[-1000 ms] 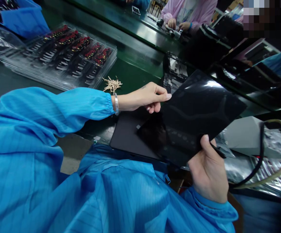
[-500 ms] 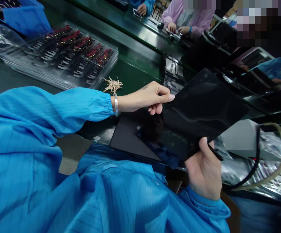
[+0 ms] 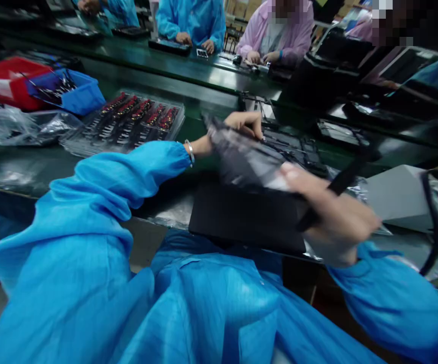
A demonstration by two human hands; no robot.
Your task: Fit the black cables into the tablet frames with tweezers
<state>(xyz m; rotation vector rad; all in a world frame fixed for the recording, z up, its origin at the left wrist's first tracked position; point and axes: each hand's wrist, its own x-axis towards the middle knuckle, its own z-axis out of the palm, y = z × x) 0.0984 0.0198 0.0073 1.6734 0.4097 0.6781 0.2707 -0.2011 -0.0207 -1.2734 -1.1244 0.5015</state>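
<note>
Green workbench (image 3: 211,81), clear parts tray (image 3: 128,121), blue bin (image 3: 78,96), black slab (image 3: 241,217)

The glossy dark panel (image 3: 245,159), held up tilted toward the camera a second ago, now lies flatter and lower, smeared by motion. The left hand (image 3: 243,124) has shifted to its far edge, and the right hand (image 3: 328,212) has swung inward, blurred, gripping a black stylus-like tool (image 3: 340,184).

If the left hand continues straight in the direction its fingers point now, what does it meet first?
Probably the opened device chassis on the bench; the left hand, gripping the dark panel, points right toward it. Blur leaves depth uncertain.
</note>
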